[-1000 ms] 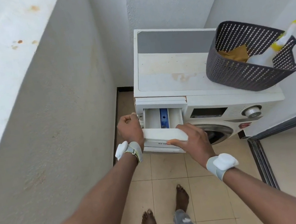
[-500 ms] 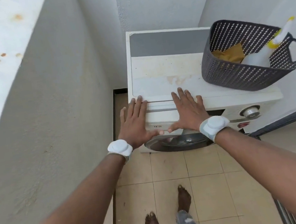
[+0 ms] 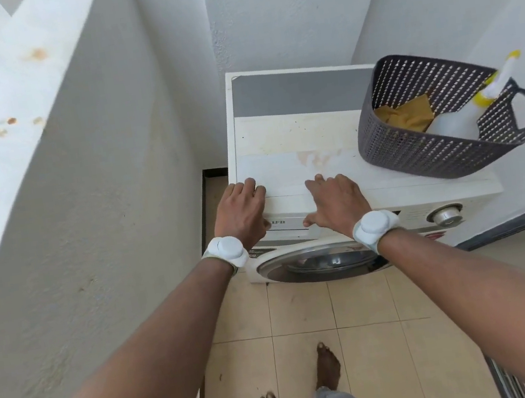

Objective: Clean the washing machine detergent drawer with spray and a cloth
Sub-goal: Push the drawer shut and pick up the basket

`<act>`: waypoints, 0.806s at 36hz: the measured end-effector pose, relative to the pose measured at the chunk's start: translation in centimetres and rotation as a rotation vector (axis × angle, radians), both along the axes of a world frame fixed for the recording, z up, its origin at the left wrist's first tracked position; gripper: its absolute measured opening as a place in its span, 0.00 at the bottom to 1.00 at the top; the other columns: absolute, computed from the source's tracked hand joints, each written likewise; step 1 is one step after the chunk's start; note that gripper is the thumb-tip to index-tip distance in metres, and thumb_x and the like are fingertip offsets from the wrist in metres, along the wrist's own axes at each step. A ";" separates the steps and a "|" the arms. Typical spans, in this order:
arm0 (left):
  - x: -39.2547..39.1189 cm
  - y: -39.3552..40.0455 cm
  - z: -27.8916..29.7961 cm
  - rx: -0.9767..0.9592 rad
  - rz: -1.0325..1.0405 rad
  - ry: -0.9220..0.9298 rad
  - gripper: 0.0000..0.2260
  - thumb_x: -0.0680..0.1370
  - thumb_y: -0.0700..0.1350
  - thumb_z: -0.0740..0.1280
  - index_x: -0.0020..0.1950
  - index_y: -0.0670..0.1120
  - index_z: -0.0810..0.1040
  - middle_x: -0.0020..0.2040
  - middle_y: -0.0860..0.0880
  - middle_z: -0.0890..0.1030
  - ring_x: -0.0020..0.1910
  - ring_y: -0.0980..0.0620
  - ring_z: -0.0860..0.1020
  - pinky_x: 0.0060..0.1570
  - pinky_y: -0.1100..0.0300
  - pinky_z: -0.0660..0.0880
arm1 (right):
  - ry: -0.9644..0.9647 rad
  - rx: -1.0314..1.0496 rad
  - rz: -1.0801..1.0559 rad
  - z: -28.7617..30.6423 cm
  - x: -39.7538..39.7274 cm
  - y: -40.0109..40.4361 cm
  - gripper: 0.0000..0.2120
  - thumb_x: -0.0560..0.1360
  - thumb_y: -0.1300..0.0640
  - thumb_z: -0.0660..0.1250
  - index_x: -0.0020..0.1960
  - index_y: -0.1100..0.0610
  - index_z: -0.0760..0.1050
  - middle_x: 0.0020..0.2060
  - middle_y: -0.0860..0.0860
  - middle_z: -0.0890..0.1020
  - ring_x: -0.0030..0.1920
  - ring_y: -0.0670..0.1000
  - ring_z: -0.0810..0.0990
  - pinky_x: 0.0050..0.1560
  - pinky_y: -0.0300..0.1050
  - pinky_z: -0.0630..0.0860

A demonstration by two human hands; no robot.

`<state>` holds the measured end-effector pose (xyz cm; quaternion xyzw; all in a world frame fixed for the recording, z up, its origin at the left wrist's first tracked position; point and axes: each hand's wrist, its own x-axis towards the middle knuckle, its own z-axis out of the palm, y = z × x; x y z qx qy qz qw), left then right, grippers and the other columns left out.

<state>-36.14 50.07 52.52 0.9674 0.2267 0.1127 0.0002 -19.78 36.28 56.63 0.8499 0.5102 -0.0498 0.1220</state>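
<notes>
The detergent drawer (image 3: 287,227), pulled out a second earlier, sat pushed flush into the washing machine (image 3: 297,146) at frame centre, its inside hidden. The left hand (image 3: 239,214) and right hand (image 3: 335,203) had curled over the machine's front edge, holding nothing. At upper right, a basket (image 3: 417,148) half-concealed the cloth (image 3: 402,115) and spray bottle (image 3: 457,120).

Your hands (image 3: 289,208) cover drawer front (image 3: 287,225) ends; spray bottle (image 3: 457,122) body half-hidden behind basket (image 3: 417,148) wall; drawer lettering unreadable.
</notes>
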 end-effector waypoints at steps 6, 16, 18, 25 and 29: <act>0.8 -1.1 2.3 -0.062 0.086 0.174 0.23 0.65 0.52 0.83 0.52 0.43 0.78 0.49 0.45 0.77 0.44 0.42 0.78 0.52 0.51 0.73 | 0.110 -0.054 -0.042 2.0 -0.7 0.7 0.30 0.69 0.39 0.78 0.60 0.56 0.74 0.55 0.54 0.79 0.53 0.59 0.81 0.48 0.47 0.69; 4.9 -3.5 10.6 -0.588 0.285 0.060 0.25 0.85 0.62 0.57 0.34 0.47 0.69 0.43 0.40 0.82 0.43 0.36 0.77 0.41 0.53 0.68 | 0.367 0.403 -0.211 10.9 0.8 -4.8 0.16 0.80 0.39 0.65 0.59 0.46 0.83 0.56 0.46 0.86 0.58 0.53 0.81 0.64 0.54 0.71; 6.5 -4.4 12.3 -0.611 0.293 -0.011 0.25 0.85 0.62 0.59 0.34 0.48 0.69 0.39 0.44 0.78 0.41 0.37 0.75 0.40 0.53 0.67 | 0.245 0.664 -0.230 12.1 2.1 -6.7 0.11 0.80 0.45 0.65 0.53 0.49 0.84 0.47 0.46 0.85 0.49 0.53 0.82 0.55 0.53 0.74; 17.7 -8.1 17.8 -0.753 0.276 -0.235 0.22 0.84 0.61 0.60 0.52 0.42 0.80 0.54 0.40 0.85 0.57 0.36 0.81 0.49 0.51 0.71 | -0.016 1.128 -0.704 16.3 12.7 -14.3 0.17 0.78 0.51 0.66 0.65 0.54 0.74 0.60 0.56 0.76 0.61 0.62 0.74 0.55 0.60 0.72; 23.3 -10.1 19.5 -0.813 0.351 -0.229 0.26 0.83 0.57 0.66 0.69 0.37 0.72 0.66 0.36 0.79 0.65 0.35 0.77 0.61 0.48 0.73 | 0.288 1.031 -1.037 15.3 18.3 -17.5 0.33 0.78 0.48 0.67 0.77 0.59 0.59 0.72 0.62 0.68 0.70 0.67 0.69 0.65 0.64 0.69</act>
